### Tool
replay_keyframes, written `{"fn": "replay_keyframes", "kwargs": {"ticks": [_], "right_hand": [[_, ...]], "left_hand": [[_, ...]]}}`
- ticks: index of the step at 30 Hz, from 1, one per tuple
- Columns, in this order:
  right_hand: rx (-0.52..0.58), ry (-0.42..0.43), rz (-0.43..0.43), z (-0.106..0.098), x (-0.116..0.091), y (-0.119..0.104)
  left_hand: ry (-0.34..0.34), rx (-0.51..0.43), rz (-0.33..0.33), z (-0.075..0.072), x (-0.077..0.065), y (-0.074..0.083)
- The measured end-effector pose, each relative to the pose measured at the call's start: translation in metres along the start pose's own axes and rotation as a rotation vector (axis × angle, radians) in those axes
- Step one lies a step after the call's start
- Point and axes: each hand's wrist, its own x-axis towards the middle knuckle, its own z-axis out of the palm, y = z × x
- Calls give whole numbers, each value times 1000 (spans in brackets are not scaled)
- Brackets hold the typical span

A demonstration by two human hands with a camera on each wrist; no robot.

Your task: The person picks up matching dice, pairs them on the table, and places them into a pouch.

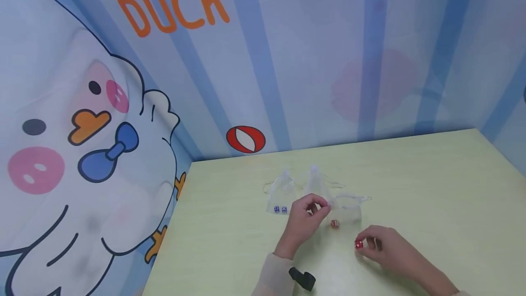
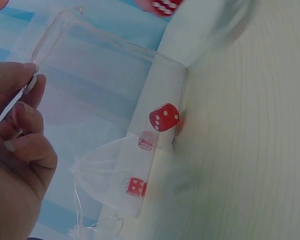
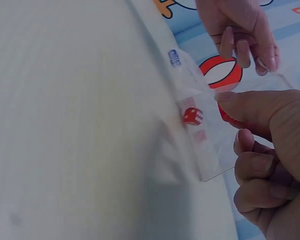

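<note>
My left hand (image 1: 302, 221) pinches the top edge of a sheer white drawstring pouch (image 1: 348, 214) between thumb and fingertips. To the right and nearer, my right hand (image 1: 385, 246) holds a red die (image 1: 359, 244) with white dots between thumb and forefinger. Another red die (image 1: 334, 224) sits at the pouch's bottom edge; in the left wrist view this die (image 2: 164, 117) overlaps that edge. In the right wrist view, the right thumb partly hides the held die (image 3: 223, 111), which is in front of the pouch.
Behind my left hand, one pouch (image 1: 283, 191) holds blue dice (image 1: 280, 209) and stands beside a second pouch (image 1: 315, 181). The left wrist view shows red dice (image 2: 135, 187) in a pouch. A printed cloth wall (image 1: 312, 58) borders the pale table (image 1: 431, 186).
</note>
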Motion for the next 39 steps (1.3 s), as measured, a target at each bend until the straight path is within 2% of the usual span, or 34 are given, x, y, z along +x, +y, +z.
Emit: {"fn": "replay_keyframes", "kwargs": {"ticks": [10,14,19,23,28,35,39], "right_hand": [[-13,270,-78,-38,26,-41],[-54,330,-60,-45,40,-48],[-77,298,41,-46,50,-51],[-50,279,95,-45,51,-50],[-2,250,92,-43,50,-46],[7,227,72,-46,45,-38],[15,199,83,-49,42,-33]], "left_hand": [[-7,3,-22,-1,0,3],[-7,6,-23,-2,0,3],[-10,1,-10,-3,0,3],[-18,-1,-14,-3,0,2],[-17,-3,-28,-2,-3,2],[-24,-8,-24,1,-4,3],[-16,-11,-16,4,-1,-6]]}}
